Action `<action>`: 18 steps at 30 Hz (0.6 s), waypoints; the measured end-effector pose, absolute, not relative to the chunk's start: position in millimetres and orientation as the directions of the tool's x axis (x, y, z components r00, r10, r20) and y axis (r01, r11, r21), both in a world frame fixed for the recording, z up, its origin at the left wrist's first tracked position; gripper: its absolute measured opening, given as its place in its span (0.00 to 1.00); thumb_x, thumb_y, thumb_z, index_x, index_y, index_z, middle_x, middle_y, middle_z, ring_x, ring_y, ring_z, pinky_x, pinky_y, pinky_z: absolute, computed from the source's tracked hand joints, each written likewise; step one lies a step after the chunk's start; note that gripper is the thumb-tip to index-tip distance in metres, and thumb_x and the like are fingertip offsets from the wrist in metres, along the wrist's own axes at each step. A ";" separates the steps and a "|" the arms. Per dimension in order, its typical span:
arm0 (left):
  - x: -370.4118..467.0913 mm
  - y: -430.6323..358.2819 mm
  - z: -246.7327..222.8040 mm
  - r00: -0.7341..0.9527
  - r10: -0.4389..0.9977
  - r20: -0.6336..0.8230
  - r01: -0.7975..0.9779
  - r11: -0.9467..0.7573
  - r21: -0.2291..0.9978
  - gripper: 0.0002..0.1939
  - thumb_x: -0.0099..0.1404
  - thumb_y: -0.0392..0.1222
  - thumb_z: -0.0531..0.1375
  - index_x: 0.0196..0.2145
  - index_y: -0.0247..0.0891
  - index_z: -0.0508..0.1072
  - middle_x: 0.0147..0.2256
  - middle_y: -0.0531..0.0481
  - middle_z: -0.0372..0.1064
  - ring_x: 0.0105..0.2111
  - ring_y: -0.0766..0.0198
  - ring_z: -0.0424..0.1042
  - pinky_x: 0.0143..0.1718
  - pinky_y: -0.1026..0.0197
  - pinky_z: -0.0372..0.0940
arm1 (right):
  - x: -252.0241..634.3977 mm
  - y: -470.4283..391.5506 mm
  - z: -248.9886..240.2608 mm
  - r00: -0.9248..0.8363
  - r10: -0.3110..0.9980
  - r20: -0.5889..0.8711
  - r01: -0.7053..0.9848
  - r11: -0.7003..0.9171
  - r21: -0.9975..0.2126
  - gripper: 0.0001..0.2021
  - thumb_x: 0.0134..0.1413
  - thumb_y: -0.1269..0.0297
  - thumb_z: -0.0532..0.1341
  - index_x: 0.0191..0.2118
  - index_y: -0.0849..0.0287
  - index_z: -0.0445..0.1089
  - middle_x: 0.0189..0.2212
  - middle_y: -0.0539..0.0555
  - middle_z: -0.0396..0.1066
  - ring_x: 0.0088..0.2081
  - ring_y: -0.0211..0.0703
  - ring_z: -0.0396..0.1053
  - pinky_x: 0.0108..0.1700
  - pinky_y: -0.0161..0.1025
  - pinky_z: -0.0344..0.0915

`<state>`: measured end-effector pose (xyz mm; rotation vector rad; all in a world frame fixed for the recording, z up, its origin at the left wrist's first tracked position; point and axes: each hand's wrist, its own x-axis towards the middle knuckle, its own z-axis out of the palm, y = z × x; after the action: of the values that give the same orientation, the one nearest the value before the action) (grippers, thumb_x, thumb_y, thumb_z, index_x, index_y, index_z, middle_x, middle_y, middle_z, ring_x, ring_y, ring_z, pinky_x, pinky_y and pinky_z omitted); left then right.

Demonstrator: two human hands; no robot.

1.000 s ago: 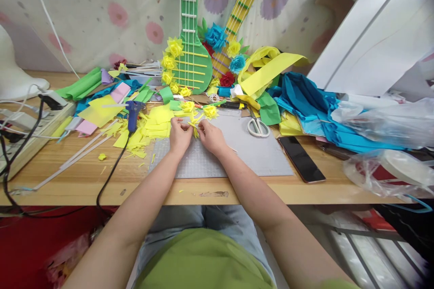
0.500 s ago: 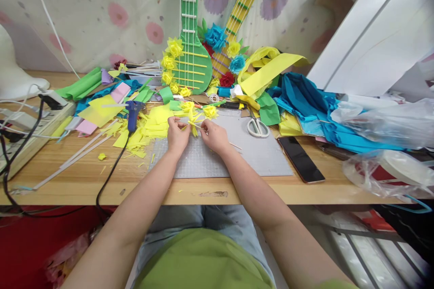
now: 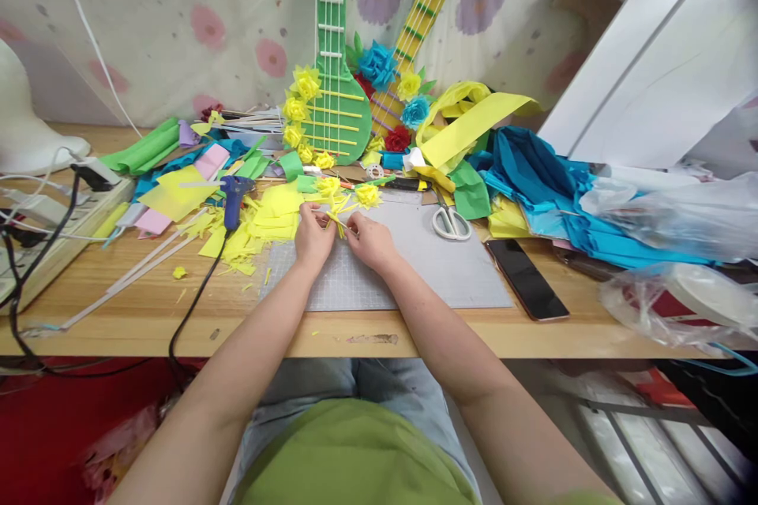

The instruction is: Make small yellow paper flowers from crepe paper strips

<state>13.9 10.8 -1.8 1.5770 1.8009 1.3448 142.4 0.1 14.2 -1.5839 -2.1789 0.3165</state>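
Over the grey cutting mat (image 3: 450, 276), my left hand (image 3: 314, 237) and my right hand (image 3: 370, 240) pinch a small yellow paper flower (image 3: 339, 222) made of narrow petals. It sits between the fingertips, tilted, partly hidden by the fingers. A thin pale stick seems to run through the grip of the right hand; its full length cannot be made out. Just beyond the hands lie two finished yellow paper flowers (image 3: 368, 195). Yellow paper pieces (image 3: 275, 213) are piled left of my left hand.
A blue glue gun (image 3: 234, 201) stands on the left, its black cord crossing the table. White-handled scissors (image 3: 451, 223) rest on the mat's right, near a phone (image 3: 527, 279). Behind, a green paper-covered lute shape (image 3: 340, 122) and a yellow one (image 3: 423, 4) lean against the wall.
The yellow flower between my fingers has turned and tilted, with its petals lying lower. My right hand has shifted slightly down. The stick end sticking out past it no longer shows.
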 end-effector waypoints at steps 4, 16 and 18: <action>9.3 17.7 -7.9 -0.334 0.906 0.261 0.454 -0.088 0.887 0.20 0.50 0.35 0.59 0.39 0.41 0.55 0.27 0.56 0.68 0.26 0.67 0.70 0.30 0.64 0.63 | 143.1 -0.2 13.9 -0.285 0.938 0.197 0.844 0.343 -0.413 0.08 0.55 0.63 0.51 0.39 0.58 0.63 0.33 0.52 0.72 0.32 0.38 0.66 0.32 0.33 0.53; 9.7 17.1 -6.0 -0.337 0.906 0.255 0.474 -0.070 0.878 0.21 0.49 0.36 0.60 0.38 0.41 0.55 0.25 0.58 0.66 0.26 0.66 0.69 0.30 0.63 0.61 | 135.6 -4.2 18.9 -0.268 0.951 0.151 0.874 0.307 -0.378 0.09 0.56 0.63 0.51 0.38 0.59 0.64 0.33 0.54 0.72 0.32 0.39 0.67 0.32 0.33 0.53; 11.0 15.2 -4.2 -0.338 0.904 0.263 0.504 -0.063 0.862 0.21 0.48 0.36 0.60 0.39 0.41 0.55 0.25 0.57 0.66 0.27 0.66 0.69 0.31 0.63 0.61 | 135.8 -3.4 17.7 -0.267 0.951 0.154 0.877 0.306 -0.371 0.10 0.57 0.62 0.50 0.39 0.59 0.65 0.33 0.54 0.72 0.33 0.39 0.67 0.33 0.34 0.54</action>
<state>11.0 15.2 -4.2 1.5019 1.8240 1.3719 135.8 -3.4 17.7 -1.6420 -2.2343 0.3005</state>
